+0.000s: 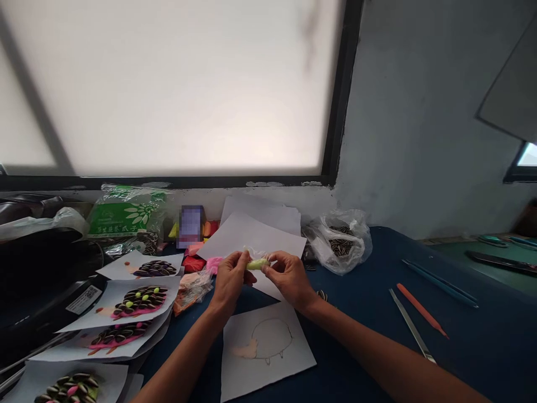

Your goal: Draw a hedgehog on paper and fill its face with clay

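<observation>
A small pale yellow-green lump of modelling clay (pixel 257 263) spans the gap between my two hands, with what looks like clear plastic wrap around it. My left hand (pixel 230 282) pinches its left end between thumb and fingers. The right end is gripped by my right hand (pixel 290 280). Just below them lies a white sheet (pixel 268 380) with an outline drawing of a hedgehog-like animal; its face part is covered in peach-coloured clay. Farther back, white paper sheets (pixel 247 232) are stacked behind my hands.
Finished seed-and-clay hedgehog pictures (pixel 130 302) overlap at left. Behind them are a green seed bag (pixel 121 218) and coloured clay packets (pixel 195 263). A plastic bag of striped seeds (pixel 342 243) stands at back right. An orange tool (pixel 422 310), a metal blade-like tool (pixel 411 324) and tweezers (pixel 440 282) lie right.
</observation>
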A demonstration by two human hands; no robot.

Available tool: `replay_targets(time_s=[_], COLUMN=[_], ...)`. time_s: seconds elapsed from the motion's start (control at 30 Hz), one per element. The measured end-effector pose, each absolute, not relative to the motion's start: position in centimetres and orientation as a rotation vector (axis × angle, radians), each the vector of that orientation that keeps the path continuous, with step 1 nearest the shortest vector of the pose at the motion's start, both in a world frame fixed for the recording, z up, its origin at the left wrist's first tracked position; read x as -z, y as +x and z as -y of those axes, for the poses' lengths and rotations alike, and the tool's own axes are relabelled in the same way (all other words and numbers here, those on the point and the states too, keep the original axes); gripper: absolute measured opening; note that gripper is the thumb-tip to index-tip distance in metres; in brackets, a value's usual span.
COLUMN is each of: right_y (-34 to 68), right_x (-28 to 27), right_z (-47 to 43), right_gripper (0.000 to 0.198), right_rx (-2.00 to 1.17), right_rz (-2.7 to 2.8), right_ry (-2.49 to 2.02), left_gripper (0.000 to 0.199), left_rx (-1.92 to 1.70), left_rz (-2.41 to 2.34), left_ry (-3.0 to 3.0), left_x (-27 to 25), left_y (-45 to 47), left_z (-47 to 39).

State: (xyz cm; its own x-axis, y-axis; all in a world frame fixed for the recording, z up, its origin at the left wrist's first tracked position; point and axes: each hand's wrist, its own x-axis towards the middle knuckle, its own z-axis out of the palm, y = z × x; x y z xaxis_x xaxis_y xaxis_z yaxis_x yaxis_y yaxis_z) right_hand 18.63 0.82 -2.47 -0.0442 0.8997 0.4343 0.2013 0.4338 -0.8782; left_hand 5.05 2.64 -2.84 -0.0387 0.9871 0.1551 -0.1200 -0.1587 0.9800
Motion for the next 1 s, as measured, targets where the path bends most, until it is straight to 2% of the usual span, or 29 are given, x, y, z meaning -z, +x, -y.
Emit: replay_targets(time_s=[0.2, 0.53, 1.0], right_y=[18.9, 19.0, 20.0], right_x=[2.5, 1.8, -0.1], right_z=[-1.1, -0.9, -1.1], right_gripper=[0.015, 0.017, 0.028], right_rx=[-0.707, -0.639, -0.901], right_rz=[1.506, 1.447, 1.31], right_ry=[-1.032, -0.994, -0.978], left_gripper=[0.044, 0.017, 0.018], left_rx=[-1.408, -1.397, -1.441], left_rz=[-1.055, -1.033, -0.994], left_ry=[1.042, 0.909, 0.697], left_x=[2.7, 2.1, 3.1], left_y=[4.9, 4.5, 2.6], left_z=[-2.9, -2.9, -4.5])
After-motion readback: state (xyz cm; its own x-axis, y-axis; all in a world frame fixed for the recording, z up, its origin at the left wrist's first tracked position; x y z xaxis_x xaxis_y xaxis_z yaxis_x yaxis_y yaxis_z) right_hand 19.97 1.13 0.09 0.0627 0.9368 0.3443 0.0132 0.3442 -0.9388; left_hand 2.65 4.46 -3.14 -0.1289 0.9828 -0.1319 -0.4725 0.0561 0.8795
